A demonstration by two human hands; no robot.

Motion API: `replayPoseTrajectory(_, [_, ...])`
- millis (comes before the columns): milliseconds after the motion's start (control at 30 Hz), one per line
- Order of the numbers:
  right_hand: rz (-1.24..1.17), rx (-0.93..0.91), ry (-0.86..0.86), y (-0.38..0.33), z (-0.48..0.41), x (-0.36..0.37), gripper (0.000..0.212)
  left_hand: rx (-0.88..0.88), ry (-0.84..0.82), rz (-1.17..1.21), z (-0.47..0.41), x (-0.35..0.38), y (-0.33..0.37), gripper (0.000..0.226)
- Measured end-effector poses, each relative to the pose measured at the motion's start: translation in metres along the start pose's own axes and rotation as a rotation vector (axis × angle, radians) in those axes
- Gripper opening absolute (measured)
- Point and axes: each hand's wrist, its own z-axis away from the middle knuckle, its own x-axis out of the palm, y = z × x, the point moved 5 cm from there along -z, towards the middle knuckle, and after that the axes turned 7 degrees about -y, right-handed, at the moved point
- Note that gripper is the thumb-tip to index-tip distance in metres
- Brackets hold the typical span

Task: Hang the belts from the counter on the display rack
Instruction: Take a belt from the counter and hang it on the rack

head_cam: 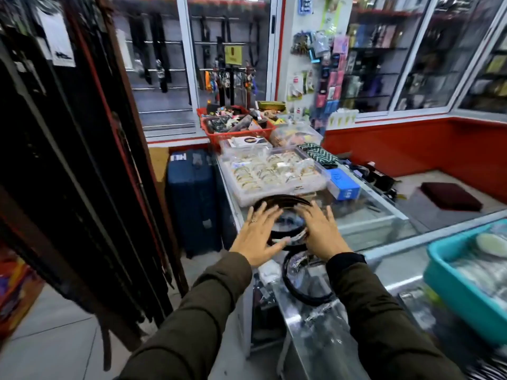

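Both hands are seen at centre frame over the glass bench point(365, 223). Left hand point(256, 237) and right hand point(322, 234) are placed on either side of a coiled black belt point(282, 204); fingers point(263, 212) are spread wide, nothing is pinched. Whether the palms are actually touching the coil cannot be told, motion blur is present. A second coiled belt point(301, 283) is laid just below, nearer the camera, on the same bench, partly covered by the right sleeve.

Surroundings: the display rack point(68, 174) is filled with hanging dark belts and takes up the whole left of the frame, close beside the left arm. A blue suitcase point(192, 198) is stood on the floor between rack and bench.

Containers: a clear tray point(274, 185) is set just beyond the upper coil, touching or nearly so, and is packed with gold-coloured bangles. Behind it, a red basket point(236, 134) is heaped with mixed small goods, not resolvable. A blue box point(344, 183) is laid right of the tray. A teal tub point(461, 292) is seen at lower right, pale wrapped items inside, blurred.

Glass cabinets with more hanging belts are seen at upper centre
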Motion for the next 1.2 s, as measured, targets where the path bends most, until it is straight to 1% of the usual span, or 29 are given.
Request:
replayPoseTrajectory(33, [0.033,0.015,-0.115,0.004,0.002,0.008,0.078,0.016,-0.082,0.002,0.0,0.009,0.002,0.08])
replayPoseTrajectory(100, [0.069,0.038,-0.243,0.01,0.008,0.02,0.074,0.012,-0.222,-0.005,0.0,0.026,0.005,0.084])
replayPoseTrajectory(133, [0.065,0.053,-0.275,0.012,0.011,0.025,0.069,0.002,-0.278,0.0,0.001,0.034,0.006,0.085])
replayPoseTrajectory(200, [0.015,0.056,-0.264,0.014,0.013,0.033,0.064,-0.002,-0.314,-0.039,0.001,0.044,0.008,0.084])
replayPoseTrajectory(267, [-0.055,0.06,-0.226,0.016,0.014,0.036,0.063,0.0,-0.28,-0.064,-0.001,0.046,0.008,0.076])
replayPoseTrajectory(333, [-0.091,0.073,-0.186,0.02,0.013,0.038,0.054,-0.01,-0.236,-0.053,-0.002,0.045,0.01,0.065])
replayPoseTrajectory(400, [-0.086,0.078,-0.181,0.023,0.013,0.04,0.043,-0.027,-0.223,-0.042,-0.005,0.044,0.012,0.054])
replayPoseTrajectory(467, [-0.05,0.09,-0.198,0.026,0.011,0.04,0.036,-0.047,-0.228,-0.057,-0.007,0.043,0.014,0.047])
replayPoseTrajectory(633, [0.077,0.092,-0.233,0.02,0.011,0.038,0.035,-0.079,-0.237,-0.1,-0.008,0.044,0.018,0.041])
replayPoseTrajectory(800, [0.101,0.101,-0.196,0.018,0.014,0.027,0.028,-0.081,-0.215,-0.134,-0.01,0.04,0.025,0.034])
replayPoseTrajectory(900, [0.108,0.114,-0.159,0.016,0.013,0.012,0.029,-0.084,-0.159,-0.135,-0.012,0.032,0.027,0.03])
replayPoseTrajectory(1067, [0.132,0.093,-0.064,0.005,0.009,-0.018,0.032,-0.088,-0.07,-0.151,-0.01,0.004,0.026,0.032])
replayPoseTrajectory(1200, [0.122,0.036,0.034,-0.017,0.003,-0.048,0.035,-0.073,0.067,-0.141,0.0,-0.033,0.02,0.028])
